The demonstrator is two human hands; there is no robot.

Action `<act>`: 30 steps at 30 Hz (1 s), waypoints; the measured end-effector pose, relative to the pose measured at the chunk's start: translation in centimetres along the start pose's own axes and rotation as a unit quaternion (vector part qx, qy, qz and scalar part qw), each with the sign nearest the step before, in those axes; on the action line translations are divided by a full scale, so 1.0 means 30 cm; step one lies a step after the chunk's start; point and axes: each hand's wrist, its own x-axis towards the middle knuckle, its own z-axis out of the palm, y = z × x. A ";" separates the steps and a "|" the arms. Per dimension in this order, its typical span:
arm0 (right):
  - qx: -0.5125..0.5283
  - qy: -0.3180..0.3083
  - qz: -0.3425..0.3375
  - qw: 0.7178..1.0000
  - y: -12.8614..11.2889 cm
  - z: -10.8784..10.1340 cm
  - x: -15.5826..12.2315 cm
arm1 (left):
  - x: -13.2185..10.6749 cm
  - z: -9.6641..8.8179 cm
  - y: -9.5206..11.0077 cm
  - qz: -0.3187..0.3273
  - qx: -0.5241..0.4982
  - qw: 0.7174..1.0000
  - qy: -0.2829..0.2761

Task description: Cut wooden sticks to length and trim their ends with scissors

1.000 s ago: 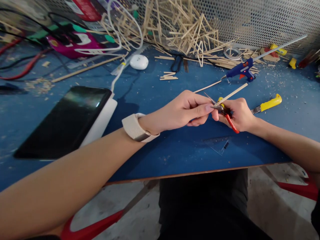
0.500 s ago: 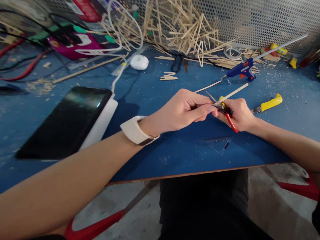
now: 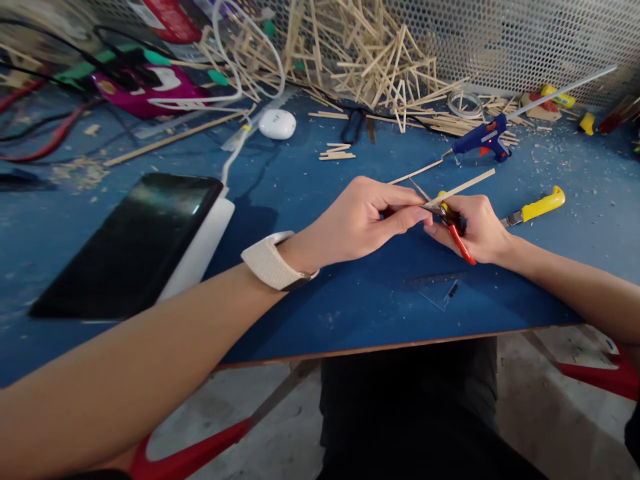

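My left hand [image 3: 367, 217] is closed in a pinch on the lower end of a thin wooden stick [image 3: 470, 186], which slants up to the right. In my right hand [image 3: 477, 227] is a pair of pliers [image 3: 461, 244] with red and yellow handles, the fingers wrapped around them. The metal jaws meet the stick close to my left fingertips; whether they bite into it I cannot tell. A thin pointed piece sticks up beside the jaws. Beyond my hands, another stick [image 3: 417, 172] lies near the nozzle of a blue glue gun [image 3: 483, 139].
A yellow-handled utility knife [image 3: 543, 205] lies right of my right hand. A tablet [image 3: 130, 247] rests at left. Behind are a white case [image 3: 277, 124], short cut sticks [image 3: 337, 153] and a heap of sticks [image 3: 370, 60]. A clear ruler-like piece [image 3: 440, 293] lies near the table edge.
Almost nothing differs. The stick's free end and the plier jaws have shifted very slightly left; both hands keep their hold.
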 end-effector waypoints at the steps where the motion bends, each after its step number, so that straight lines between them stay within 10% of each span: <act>1: -0.002 0.002 -0.001 1.000 0.002 0.001 0.000 | 0.000 0.000 0.002 0.002 0.002 1.000 0.000; 12: -0.034 0.007 -0.005 0.999 -0.003 0.003 0.004 | -0.001 0.003 0.013 -0.034 -0.075 0.997 0.009; 20: -0.022 -0.001 -0.021 1.000 0.017 -0.002 0.001 | -0.001 -0.003 -0.013 -0.113 -0.300 0.941 -0.104; 30: 0.012 0.028 0.004 1.000 0.023 -0.005 0.003 | -0.001 0.000 0.004 -0.124 -0.256 0.955 -0.080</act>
